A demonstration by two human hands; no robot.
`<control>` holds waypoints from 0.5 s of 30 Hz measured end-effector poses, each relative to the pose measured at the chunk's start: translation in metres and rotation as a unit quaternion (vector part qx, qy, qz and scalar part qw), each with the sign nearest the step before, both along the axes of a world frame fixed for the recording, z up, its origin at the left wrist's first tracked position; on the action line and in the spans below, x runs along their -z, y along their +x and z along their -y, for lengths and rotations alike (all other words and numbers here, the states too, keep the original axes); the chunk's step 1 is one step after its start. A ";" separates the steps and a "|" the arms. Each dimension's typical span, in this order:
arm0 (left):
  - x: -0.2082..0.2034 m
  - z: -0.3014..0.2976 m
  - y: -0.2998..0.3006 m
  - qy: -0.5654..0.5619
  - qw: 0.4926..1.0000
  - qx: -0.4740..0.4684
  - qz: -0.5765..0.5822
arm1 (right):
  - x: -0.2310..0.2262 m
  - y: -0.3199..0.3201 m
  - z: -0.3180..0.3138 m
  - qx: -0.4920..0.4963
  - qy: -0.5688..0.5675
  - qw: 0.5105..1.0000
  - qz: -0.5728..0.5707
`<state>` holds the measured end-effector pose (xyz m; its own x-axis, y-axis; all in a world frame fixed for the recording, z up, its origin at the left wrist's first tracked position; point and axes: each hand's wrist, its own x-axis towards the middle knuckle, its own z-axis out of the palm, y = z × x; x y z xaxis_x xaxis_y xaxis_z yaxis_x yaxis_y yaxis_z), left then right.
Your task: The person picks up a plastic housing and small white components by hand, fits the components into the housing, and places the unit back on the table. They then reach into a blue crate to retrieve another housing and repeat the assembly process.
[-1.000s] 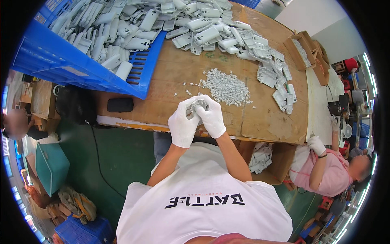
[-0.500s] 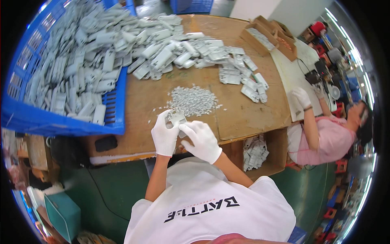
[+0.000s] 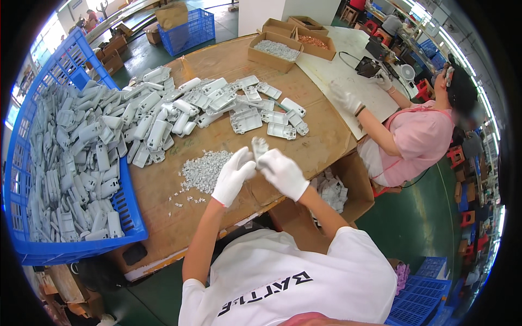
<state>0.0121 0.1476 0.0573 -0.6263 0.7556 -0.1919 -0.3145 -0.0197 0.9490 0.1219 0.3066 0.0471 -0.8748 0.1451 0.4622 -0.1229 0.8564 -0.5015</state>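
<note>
A small pale-grey plastic casing [image 3: 259,145] stands up from the fingers of my right hand [image 3: 284,175], which is closed round its lower end. Close beside it on the left is my left hand [image 3: 234,178], its fingers bent together; whether they hold anything is hidden. Both hands wear white gloves and hover over the near part of the cardboard-covered table [image 3: 304,155]. A heap of tiny pale plastic bits [image 3: 205,169] lies just left of my left hand. Beyond the hands spreads a pile of similar casings [image 3: 185,106].
A blue crate [image 3: 133,209] full of casings stands at the left. An open carton [image 3: 356,187] with more parts sits below the table edge. Small cardboard boxes [image 3: 277,54] of parts stand at the back. On the right a co-worker in pink [image 3: 421,127] works at a white tabletop.
The view has swung to the right. My left hand has come away from the casing it gripped, and the casing now sits upright in my right hand.
</note>
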 end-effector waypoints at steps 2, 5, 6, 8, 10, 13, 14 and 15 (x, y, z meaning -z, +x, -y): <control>-0.004 -0.006 -0.026 -0.082 0.954 -0.049 -0.285 | -0.004 -0.006 -0.043 0.034 0.011 0.999 -0.010; 0.004 0.009 -0.108 -0.195 0.744 -0.268 -0.580 | -0.007 -0.025 -0.128 0.138 0.116 0.983 -0.026; 0.013 0.023 -0.136 -0.325 0.611 -0.321 -0.646 | -0.007 -0.036 -0.164 0.144 0.154 0.977 -0.033; 0.015 0.043 -0.170 -0.452 0.557 -0.286 -0.635 | -0.004 -0.060 -0.231 0.250 0.236 0.938 0.043; 0.019 0.059 -0.193 -0.492 0.565 -0.231 -0.621 | -0.013 -0.086 -0.273 0.318 0.300 0.891 0.120; 0.013 0.059 -0.200 -0.507 0.565 -0.225 -0.611 | 0.000 -0.114 -0.315 0.371 0.348 0.843 0.174; 0.011 0.057 -0.199 -0.523 0.576 -0.206 -0.593 | 0.003 -0.123 -0.323 0.388 0.378 0.819 0.186; 0.010 0.060 -0.200 -0.509 0.554 -0.218 -0.622 | 0.001 -0.136 -0.325 0.387 0.389 0.808 0.217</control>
<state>-0.1879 0.0879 0.0471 -0.8323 0.3774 0.4060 0.4194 0.9077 0.0159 -0.0138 0.6318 0.0459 -0.7653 0.5399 0.3505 0.6428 0.6693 0.3726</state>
